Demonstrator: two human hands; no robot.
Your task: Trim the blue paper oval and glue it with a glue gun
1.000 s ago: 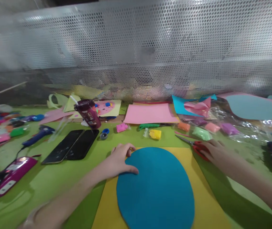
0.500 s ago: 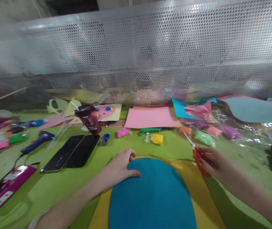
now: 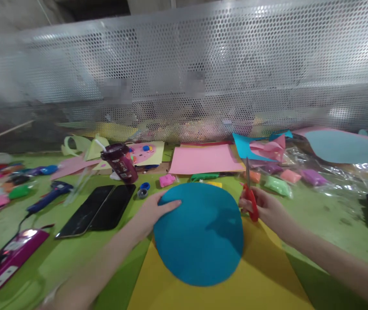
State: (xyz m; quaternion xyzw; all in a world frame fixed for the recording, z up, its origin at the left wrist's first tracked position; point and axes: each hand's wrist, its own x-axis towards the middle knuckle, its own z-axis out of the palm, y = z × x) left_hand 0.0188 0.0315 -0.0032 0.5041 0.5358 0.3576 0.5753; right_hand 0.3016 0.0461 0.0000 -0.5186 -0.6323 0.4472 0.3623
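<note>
Head view: a green bench point(image 3: 338, 224), scuffed and spotted toward the right, runs back to an upright perforated metal screen point(image 3: 171, 64). Light glares off the screen at far right; grey wall point(image 3: 3, 17) and a dark opening point(image 3: 96, 8) show above it at far left. Near centre, the left hand point(image 3: 154, 211) pinches the left edge of a rounded blue paper point(image 3: 190, 249), thumb on top; the paper is over a yellow sheet point(image 3: 216, 299). At its right, the right hand point(image 3: 258, 204) is closed around the red handles of scissors point(image 3: 252, 206), blades pointing far. Left on the bench lie 2 black slabs point(image 3: 112, 211) and a magenta power strip point(image 3: 12, 254); a dark cup point(image 3: 124, 165) stands beyond.
</note>
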